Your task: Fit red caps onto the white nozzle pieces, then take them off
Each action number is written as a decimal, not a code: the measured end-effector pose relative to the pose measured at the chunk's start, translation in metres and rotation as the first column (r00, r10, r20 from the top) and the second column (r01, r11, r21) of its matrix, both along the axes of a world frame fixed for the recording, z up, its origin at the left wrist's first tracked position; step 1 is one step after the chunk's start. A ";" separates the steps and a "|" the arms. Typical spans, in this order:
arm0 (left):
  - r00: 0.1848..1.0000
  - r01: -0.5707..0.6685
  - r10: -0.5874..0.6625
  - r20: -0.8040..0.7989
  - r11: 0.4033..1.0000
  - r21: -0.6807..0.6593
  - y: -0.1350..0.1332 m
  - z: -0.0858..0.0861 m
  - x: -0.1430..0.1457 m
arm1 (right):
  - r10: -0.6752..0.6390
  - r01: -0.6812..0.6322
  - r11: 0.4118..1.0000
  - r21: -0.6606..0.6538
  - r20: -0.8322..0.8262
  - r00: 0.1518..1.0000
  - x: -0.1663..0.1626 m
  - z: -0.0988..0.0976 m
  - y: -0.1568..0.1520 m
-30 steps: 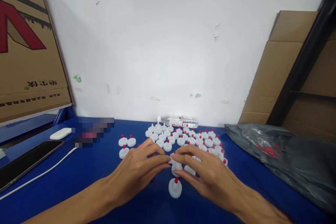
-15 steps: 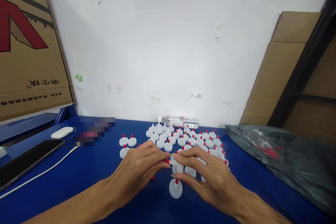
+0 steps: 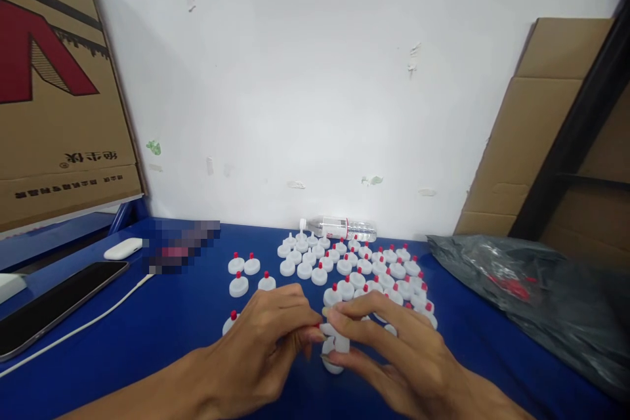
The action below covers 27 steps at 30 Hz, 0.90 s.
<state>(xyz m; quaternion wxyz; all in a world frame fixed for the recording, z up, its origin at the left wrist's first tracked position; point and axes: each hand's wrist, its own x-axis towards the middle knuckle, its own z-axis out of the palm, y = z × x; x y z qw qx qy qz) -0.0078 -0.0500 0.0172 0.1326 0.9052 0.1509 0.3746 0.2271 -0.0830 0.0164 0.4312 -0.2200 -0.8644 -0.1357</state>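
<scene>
Between my hands, a white plastic nozzle cap [image 3: 342,342] lies on its side, its spout pointing left. My right hand [image 3: 403,348] grips its round base between thumb and fingers. My left hand [image 3: 270,338] is closed at the spout, pinching the small red tip [image 3: 315,325], which is mostly covered by the fingers. Just below the held cap, another white nozzle cap [image 3: 333,367] is partly hidden by my right thumb. Behind my hands stand several white caps with red tips [image 3: 364,266], and a few white caps with bare spouts [image 3: 288,268].
A clear plastic bottle [image 3: 361,230] lies against the wall. To the left are a phone [image 3: 63,305], a white cable [image 3: 98,325] and a white case [image 3: 123,249]. A dark plastic bag [image 3: 541,315] with red bits covers the right side. Cardboard [image 3: 63,125] stands at left.
Both hands have moved slightly down towards me with the nozzle cap between them. More red-tipped caps show to the left of my left hand. The view has shifted slightly.
</scene>
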 end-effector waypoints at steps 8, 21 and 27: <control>0.983 -0.108 0.058 0.175 0.950 0.293 0.017 0.009 -0.002 | -0.158 0.159 0.987 -0.021 0.050 0.986 -0.004 -0.001 0.011; 0.886 -0.231 0.291 -0.361 0.952 0.202 0.034 -0.001 -0.007 | -0.057 0.090 0.990 -0.104 0.288 0.956 -0.009 0.001 0.007; 0.780 -0.419 0.515 -0.356 0.852 0.315 0.051 0.001 -0.019 | -0.075 0.179 0.974 -0.140 0.547 0.834 -0.013 -0.004 0.004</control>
